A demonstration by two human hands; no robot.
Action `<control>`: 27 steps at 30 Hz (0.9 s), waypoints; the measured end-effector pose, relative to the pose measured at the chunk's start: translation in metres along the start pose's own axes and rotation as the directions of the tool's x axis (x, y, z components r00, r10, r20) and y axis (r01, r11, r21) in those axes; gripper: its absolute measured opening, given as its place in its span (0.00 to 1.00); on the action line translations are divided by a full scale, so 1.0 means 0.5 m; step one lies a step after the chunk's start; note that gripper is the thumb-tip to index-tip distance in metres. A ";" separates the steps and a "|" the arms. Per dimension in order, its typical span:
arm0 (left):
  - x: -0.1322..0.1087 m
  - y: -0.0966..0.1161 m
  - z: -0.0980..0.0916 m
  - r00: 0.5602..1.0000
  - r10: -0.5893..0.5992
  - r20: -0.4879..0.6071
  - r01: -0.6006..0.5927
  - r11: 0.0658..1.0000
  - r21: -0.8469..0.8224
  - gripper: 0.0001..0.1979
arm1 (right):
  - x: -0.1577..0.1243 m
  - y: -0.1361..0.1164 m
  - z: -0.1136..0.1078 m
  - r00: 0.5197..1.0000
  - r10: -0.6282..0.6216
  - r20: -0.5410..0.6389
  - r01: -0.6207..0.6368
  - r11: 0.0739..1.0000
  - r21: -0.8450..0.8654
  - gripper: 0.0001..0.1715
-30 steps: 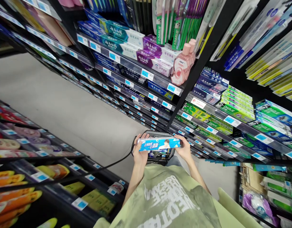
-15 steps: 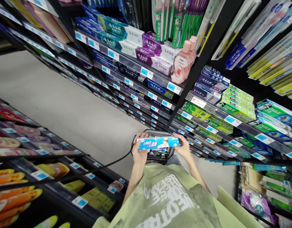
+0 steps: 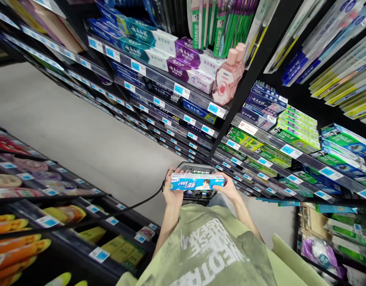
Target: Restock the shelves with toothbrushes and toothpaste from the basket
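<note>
A long blue-and-white toothpaste box (image 3: 197, 183) is held level in front of my body, its printed side and white upper edge facing me. My left hand (image 3: 172, 190) is closed round the box's left end. Gripping the right end is my right hand (image 3: 228, 186), thumb on the front and fingers behind. Directly beneath the box is a dark shopping basket (image 3: 183, 165) with several goods in it, partly covered by the box and my hands. What the goods are I cannot make out.
Shelves of toothpaste boxes (image 3: 188, 73), pink mouthwash bottles (image 3: 226, 81) and hanging toothbrushes (image 3: 223, 29) rise ahead and to the right. Another shelf with orange packs (image 3: 14, 252) stands at the left. Grey floor (image 3: 90, 127) runs between them. A black cord (image 3: 141, 204) crosses the lower left.
The toothpaste box has tipped in my hands, so its white upper edge now shows above the blue side. Both hands still hold its ends. The view has shifted slightly.
</note>
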State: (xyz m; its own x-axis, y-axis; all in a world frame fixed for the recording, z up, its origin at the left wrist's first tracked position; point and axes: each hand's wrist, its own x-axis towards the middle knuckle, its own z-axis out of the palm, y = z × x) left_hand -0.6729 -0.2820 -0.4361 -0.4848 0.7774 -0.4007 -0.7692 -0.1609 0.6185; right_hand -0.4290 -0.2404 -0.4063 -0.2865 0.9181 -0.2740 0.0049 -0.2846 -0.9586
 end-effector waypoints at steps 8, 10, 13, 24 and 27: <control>0.035 -0.020 -0.053 0.989 0.012 -0.144 -0.025 0.995 -0.094 0.07 | 0.007 -0.006 0.030 0.983 -0.180 0.040 0.185 0.964 -0.192 0.28; 0.033 -0.019 -0.058 0.993 -0.001 -0.119 -0.018 0.987 -0.157 0.07 | 0.007 0.000 0.038 0.974 -0.223 0.045 0.228 0.950 -0.213 0.25; 0.027 -0.013 -0.054 0.997 -0.002 -0.078 -0.016 0.974 -0.225 0.05 | 0.005 0.007 0.048 0.962 -0.273 0.027 0.271 0.932 -0.241 0.21; 0.030 -0.006 -0.057 0.999 0.004 -0.035 -0.012 0.975 -0.223 0.05 | 0.005 0.009 0.058 0.959 -0.283 0.025 0.277 0.914 -0.296 0.20; 0.027 -0.003 -0.050 0.997 -0.030 -0.073 0.008 0.956 -0.293 0.06 | 0.007 0.005 0.060 0.959 -0.283 0.025 0.277 0.911 -0.306 0.20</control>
State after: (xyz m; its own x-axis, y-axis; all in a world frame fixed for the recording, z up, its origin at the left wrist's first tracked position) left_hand -0.6889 -0.2863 -0.4593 -0.4904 0.7354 -0.4676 -0.8610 -0.3259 0.3904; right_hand -0.4586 -0.2464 -0.4075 -0.2998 0.9540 0.0103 0.2181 0.0790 -0.9727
